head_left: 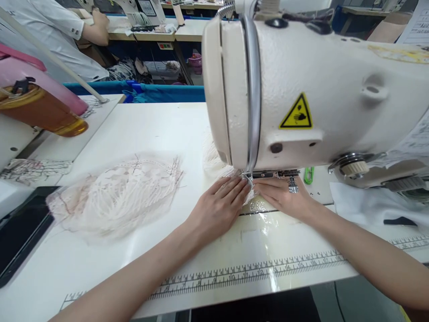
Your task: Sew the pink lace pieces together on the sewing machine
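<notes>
At the rounded sewing machine (311, 85), the left hand (219, 203) touches pale, lacy fabric (215, 160).

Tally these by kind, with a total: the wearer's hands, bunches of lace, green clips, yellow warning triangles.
Hands: 2, left hand and right hand
Lace bunches: 2, loose lace on the left and lace at the machine
Green clip: 1
Yellow warning triangle: 1
Total: 6
</notes>
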